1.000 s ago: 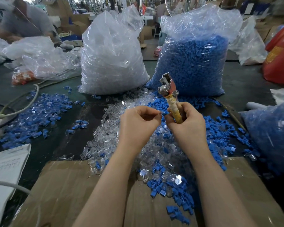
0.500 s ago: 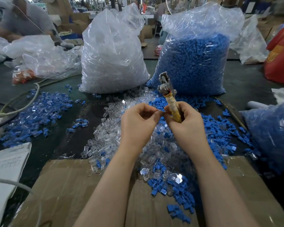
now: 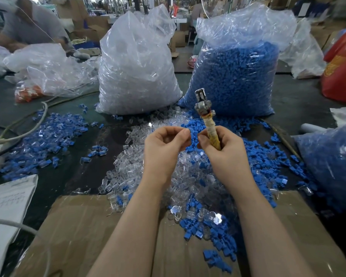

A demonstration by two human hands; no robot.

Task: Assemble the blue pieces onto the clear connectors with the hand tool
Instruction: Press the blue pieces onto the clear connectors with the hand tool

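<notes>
My right hand (image 3: 223,148) grips the hand tool (image 3: 205,114) by its yellow taped handle, metal head pointing up. Its thumb and forefinger meet the fingertips of my left hand (image 3: 164,145) over a small blue piece (image 3: 194,136) held between the two hands; my left fingers are curled and pinch at it. Any clear part in that pinch is hidden. Below the hands lies a heap of loose clear connectors (image 3: 148,176) mixed with loose blue pieces (image 3: 268,158). A spread of assembled blue-and-clear parts (image 3: 42,142) lies at the left.
A big bag of clear connectors (image 3: 136,72) and a big bag of blue pieces (image 3: 236,76) stand behind the heap. Cardboard (image 3: 88,236) covers the near table. A blue-filled bag (image 3: 332,162) sits right, papers (image 3: 6,204) and cables (image 3: 28,128) left. Another person (image 3: 28,23) works far left.
The hands have stayed together above the heap. The tool has tilted more upright and my left fingertips have shifted slightly at the pinch.
</notes>
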